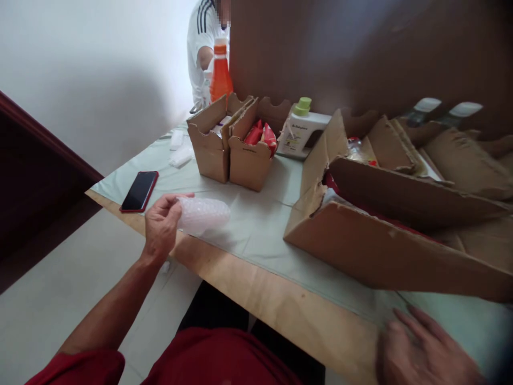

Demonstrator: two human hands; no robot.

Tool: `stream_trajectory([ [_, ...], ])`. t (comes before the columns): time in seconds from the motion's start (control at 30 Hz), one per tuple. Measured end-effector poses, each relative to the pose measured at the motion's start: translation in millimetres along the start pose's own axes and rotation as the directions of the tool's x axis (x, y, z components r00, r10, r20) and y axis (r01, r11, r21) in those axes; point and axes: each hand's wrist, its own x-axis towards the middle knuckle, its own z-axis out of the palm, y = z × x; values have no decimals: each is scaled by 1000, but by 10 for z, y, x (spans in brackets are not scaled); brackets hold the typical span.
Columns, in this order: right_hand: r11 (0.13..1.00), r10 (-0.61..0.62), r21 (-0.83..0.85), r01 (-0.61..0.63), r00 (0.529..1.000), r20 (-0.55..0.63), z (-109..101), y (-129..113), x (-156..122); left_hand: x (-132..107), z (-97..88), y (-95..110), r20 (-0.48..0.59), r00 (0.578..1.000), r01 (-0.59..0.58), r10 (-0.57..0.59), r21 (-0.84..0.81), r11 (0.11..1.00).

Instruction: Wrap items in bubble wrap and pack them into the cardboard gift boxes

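Note:
My left hand (162, 222) is closed on one end of a rolled piece of bubble wrap (205, 214), held over the table's front edge. Whether anything is inside the wrap, I cannot tell. A dark phone in a red case (139, 191) lies just left of that hand. At the lower right, my right hand (428, 350) is blurred but its fingers look stretched out and apart, with nothing seen in them. It is near the table edge, below a large cardboard box (385, 251) with red and clear packages inside.
Two small cardboard boxes (250, 166) stand mid-table, one holding red packets (260, 133). Behind are a white jug with a green cap (300, 131), an orange bottle (220, 75) and white-capped bottles (460, 113). White wrapping pieces (181, 154) lie at left. Another person (200, 48) is beyond the table.

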Motion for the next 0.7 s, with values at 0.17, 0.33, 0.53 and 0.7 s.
stream_trajectory([
  [0.17,911,-348,239,336,937,7,95,-714,-284,-591,511,124,388,860,384,-331,-64,921],
  [0.33,802,-499,415,430,864,69,81,-1060,-110,-880,902,106,659,616,523,-431,67,849],
  [0.53,707,-381,685,173,910,164,-48,-1132,-20,-795,1004,1,761,513,497,-398,114,860],
  [0.7,448,249,760,-471,882,400,130,-1042,-62,-572,992,84,775,578,348,-256,50,936],
])
